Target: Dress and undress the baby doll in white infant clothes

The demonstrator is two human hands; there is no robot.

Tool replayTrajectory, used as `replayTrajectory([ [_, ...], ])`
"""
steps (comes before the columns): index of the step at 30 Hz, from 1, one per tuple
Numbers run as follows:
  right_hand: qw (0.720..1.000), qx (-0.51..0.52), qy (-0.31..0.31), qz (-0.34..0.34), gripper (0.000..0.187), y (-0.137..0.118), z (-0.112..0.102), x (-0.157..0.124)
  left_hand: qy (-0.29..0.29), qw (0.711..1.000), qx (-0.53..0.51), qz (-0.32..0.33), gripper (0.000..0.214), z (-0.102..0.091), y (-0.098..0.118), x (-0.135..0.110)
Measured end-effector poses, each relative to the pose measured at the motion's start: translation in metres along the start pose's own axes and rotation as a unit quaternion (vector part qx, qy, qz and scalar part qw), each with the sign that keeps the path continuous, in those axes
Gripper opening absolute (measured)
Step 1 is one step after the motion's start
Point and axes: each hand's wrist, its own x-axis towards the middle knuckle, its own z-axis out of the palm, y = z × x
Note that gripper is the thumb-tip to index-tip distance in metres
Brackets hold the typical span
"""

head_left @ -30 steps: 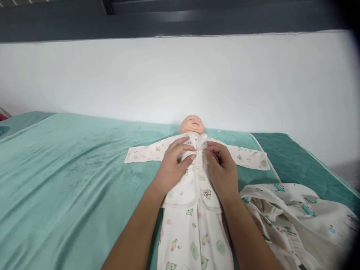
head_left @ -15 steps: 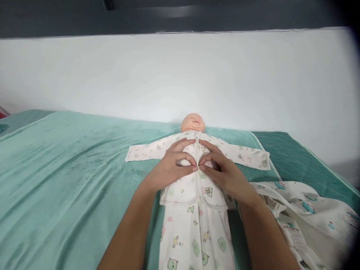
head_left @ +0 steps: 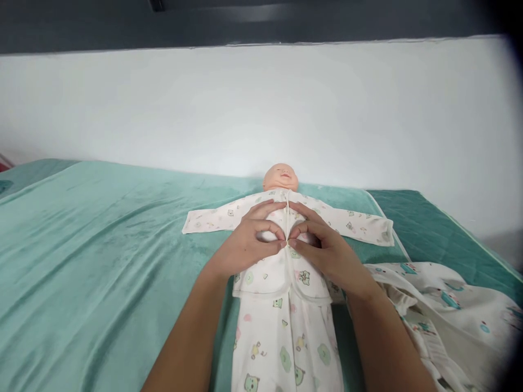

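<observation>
A baby doll (head_left: 281, 177) lies on its back, its head near the wall. It wears a white printed baby jacket (head_left: 261, 277) with the sleeves spread wide, and matching baby pants (head_left: 286, 348). At the middle of the chest, my left hand (head_left: 251, 239) pinches the jacket's front edge between thumb and index finger. My right hand (head_left: 322, 245) pinches the opposite edge right beside it, the fingertips of both hands nearly touching. Whatever fastener is between the fingertips is too small to make out.
A green blanket (head_left: 122, 261) covers the surface under the doll. To the right lies a crumpled white printed cloth (head_left: 441, 294), close to my right forearm. A white wall (head_left: 261, 109) stands behind the doll's head, with a dark panel (head_left: 261, 22) above.
Both hands stay pinched at the same spot on the jacket front, with only tiny finger shifts. The view has moved very slightly.
</observation>
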Motion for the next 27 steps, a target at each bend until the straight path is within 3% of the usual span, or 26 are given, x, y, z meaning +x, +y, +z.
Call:
replayTrajectory([
  [18,0.999,-0.002,0.031,0.027,0.008,-0.0045,0.0032,0.0005,-0.034,0.999,0.016,0.0,0.01,-0.0028,-0.0005,0.0006],
  [27,0.999,0.041,0.003,0.019,0.018,-0.0033,-0.0016,-0.0005,-0.005,0.999,0.035,-0.011,0.008,0.0017,0.0006,0.0014],
])
